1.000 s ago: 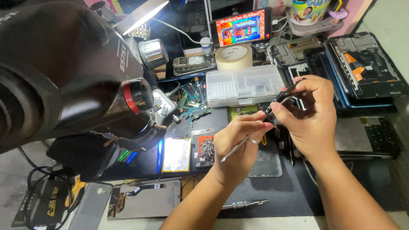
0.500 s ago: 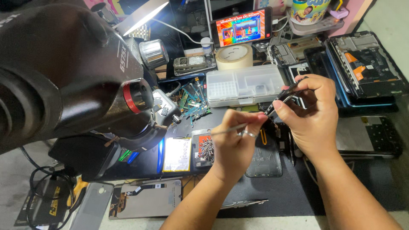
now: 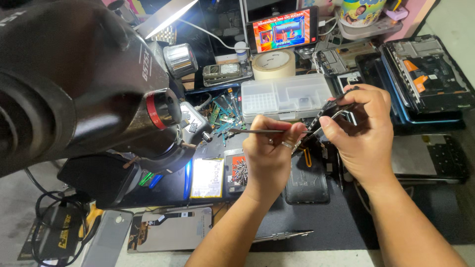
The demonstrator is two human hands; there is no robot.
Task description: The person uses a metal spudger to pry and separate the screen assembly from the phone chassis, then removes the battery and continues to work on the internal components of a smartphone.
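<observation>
The left hand [image 3: 269, 153] pinches slim metal tweezers [image 3: 262, 131], tips toward a small dark part [image 3: 330, 110] clamped between the right hand's [image 3: 361, 136] fingers, above the middle of the black mat [image 3: 316, 222]. The part's shape is mostly hidden by fingers. A bulky black microscope [image 3: 79, 84] blocks the mat's left side. A ribbed translucent plastic organiser box [image 3: 286, 97] sits at the mat's far edge.

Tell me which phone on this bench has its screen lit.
The phone propped upright at the back, behind the tape roll, showing a colourful video. The others lie flat, dark or opened.

Bright phone screen [image 3: 282, 29] (landscape) behind tape roll [image 3: 270, 63].
</observation>
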